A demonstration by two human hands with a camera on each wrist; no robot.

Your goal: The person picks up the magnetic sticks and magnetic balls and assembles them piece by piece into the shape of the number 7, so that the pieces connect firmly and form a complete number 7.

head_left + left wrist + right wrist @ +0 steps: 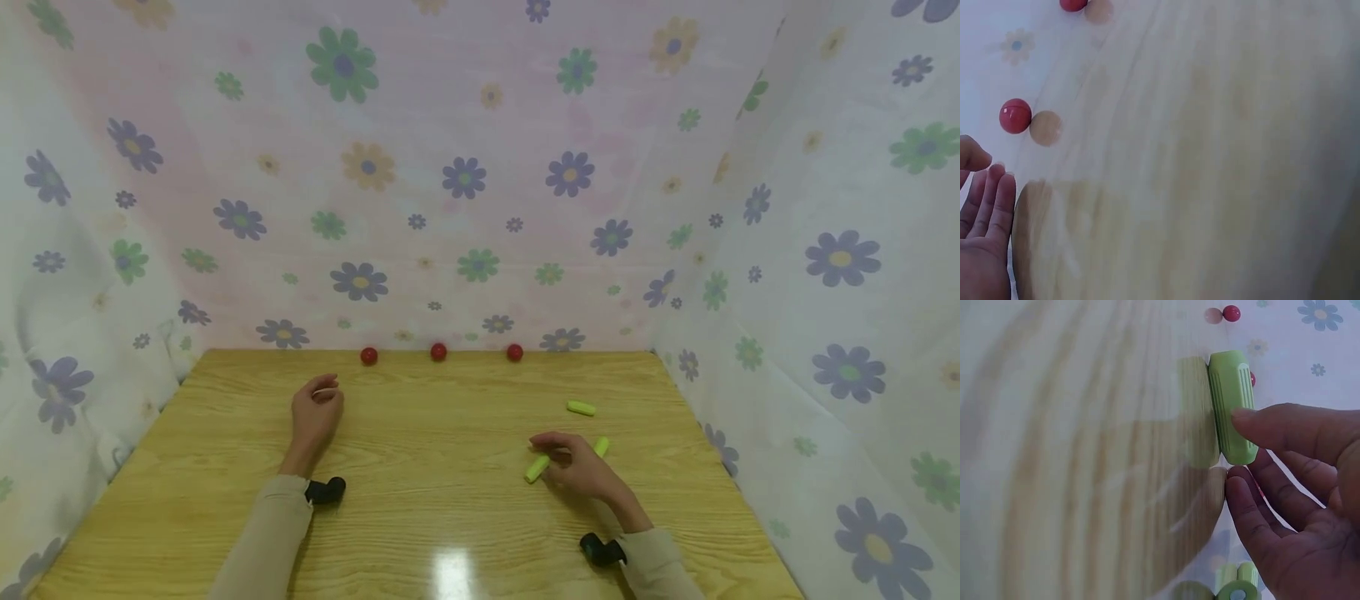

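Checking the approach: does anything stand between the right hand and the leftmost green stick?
Nothing visible does. The right hand is at the leftmost green stick, its thumb overlapping it in the right wrist view; whether they touch, I cannot tell. A second stick shows past the hand; a third stick lies farther back.

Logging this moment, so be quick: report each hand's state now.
Left hand: open, holding nothing.
Right hand: at a green stick, thumb over it; whether its grip is closed cannot be told.
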